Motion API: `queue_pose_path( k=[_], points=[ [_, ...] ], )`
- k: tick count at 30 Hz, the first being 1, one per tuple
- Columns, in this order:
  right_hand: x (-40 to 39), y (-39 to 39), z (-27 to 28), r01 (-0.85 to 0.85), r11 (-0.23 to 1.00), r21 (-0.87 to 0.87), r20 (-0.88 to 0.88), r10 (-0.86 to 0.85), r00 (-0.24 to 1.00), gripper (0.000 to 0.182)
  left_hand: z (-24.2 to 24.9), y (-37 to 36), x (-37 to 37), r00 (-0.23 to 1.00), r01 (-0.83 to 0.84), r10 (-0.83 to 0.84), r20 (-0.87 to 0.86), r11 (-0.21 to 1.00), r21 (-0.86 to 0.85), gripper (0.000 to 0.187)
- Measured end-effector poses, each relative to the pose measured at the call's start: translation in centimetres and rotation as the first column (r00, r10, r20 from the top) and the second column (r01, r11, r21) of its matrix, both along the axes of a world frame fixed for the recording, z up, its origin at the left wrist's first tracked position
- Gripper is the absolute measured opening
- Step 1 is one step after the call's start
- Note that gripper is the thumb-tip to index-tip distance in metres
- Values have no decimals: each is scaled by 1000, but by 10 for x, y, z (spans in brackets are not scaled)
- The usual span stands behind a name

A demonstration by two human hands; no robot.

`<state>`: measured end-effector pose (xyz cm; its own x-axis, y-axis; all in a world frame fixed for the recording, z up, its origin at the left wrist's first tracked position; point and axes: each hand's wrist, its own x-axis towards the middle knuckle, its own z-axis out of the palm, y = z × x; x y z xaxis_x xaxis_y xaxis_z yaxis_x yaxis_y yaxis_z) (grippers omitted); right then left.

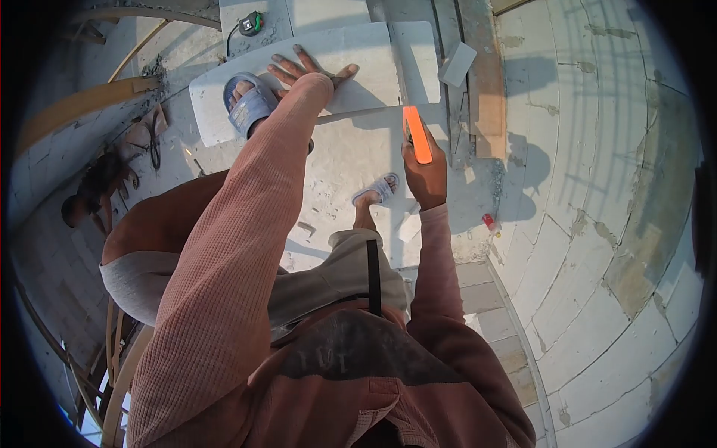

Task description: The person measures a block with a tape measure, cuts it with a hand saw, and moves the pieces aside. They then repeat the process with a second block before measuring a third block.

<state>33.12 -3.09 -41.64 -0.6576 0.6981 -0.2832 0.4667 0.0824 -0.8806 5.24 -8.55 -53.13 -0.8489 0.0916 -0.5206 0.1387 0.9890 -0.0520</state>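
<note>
My left hand lies with its fingers spread on a pale, flat block. Beside it, my sandalled foot rests on the same block. At the block's near edge, my right hand is wrapped round the orange handle of a saw, whose thin blade reaches away from me at a cut line. To the right of that line is the block's narrower end piece. My other sandalled foot stands on the dusty floor between my hands.
A tape measure lies beyond the block. A small white offcut sits on boards at the right. A block wall rises further right, with a red object near its base. Another person crouches at the left.
</note>
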Motion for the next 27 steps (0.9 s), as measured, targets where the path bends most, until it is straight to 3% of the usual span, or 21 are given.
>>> queue_pose_path(
  k=[1, 4, 5, 7, 8, 9, 13, 16, 19, 22, 24, 27],
  points=[
    [-12, 7, -6, -15, 998, 56, -2, 15, 1000, 51, -1, -2, -1, 1000, -1, 1, -5, 1000, 15, 149],
    [20, -28, 5, 43, 999, 12, -10, -43, 999, 53, 3, -5, 5, 1000, 2, -2, 9, 1000, 13, 150],
    [42, -45, 31, 55, 996, -69, 40, -53, 998, 55, 8, 1, 2, 1000, -1, 1, 9, 1000, -12, 150],
    [107, -90, 62, 37, 997, -73, 171, -24, 985, 57, 5, 4, -1, 999, -14, 13, 37, 1000, 6, 151],
    [128, -104, 83, -15, 1000, 5, 207, 14, 978, 57, 4, 3, 0, 999, -19, 18, 46, 1000, 21, 151],
    [131, -107, 94, -29, 998, 64, 172, 18, 985, 57, 4, 3, -2, 999, -26, 24, 42, 999, 40, 151],
    [70, -54, 50, 15, 999, -40, 28, -14, 1000, 55, 2, 2, 2, 1000, -15, 15, -10, 1000, 6, 148],
    [-3, -1, -3, -42, 999, 12, 106, 41, 994, 53, 9, 2, 5, 1000, -23, 23, -2, 999, 45, 149],
    [10, -24, 7, -9, 996, -83, 113, 19, 993, 54, 6, 1, 1, 998, -42, 40, 45, 998, 44, 150],
    [88, -83, 53, 41, 999, -16, 107, -39, 993, 58, 0, 4, -1, 1000, -22, 22, 10, 999, -26, 150],
    [130, -110, 95, 85, 989, -124, 241, -53, 969, 54, -9, 1, 8, 1000, -13, 12, -18, 999, -37, 150],
    [111, -92, 89, 40, 993, -113, 192, -18, 981, 53, -3, -1, 6, 1000, -21, 21, 4, 999, -25, 150]
  ],
)
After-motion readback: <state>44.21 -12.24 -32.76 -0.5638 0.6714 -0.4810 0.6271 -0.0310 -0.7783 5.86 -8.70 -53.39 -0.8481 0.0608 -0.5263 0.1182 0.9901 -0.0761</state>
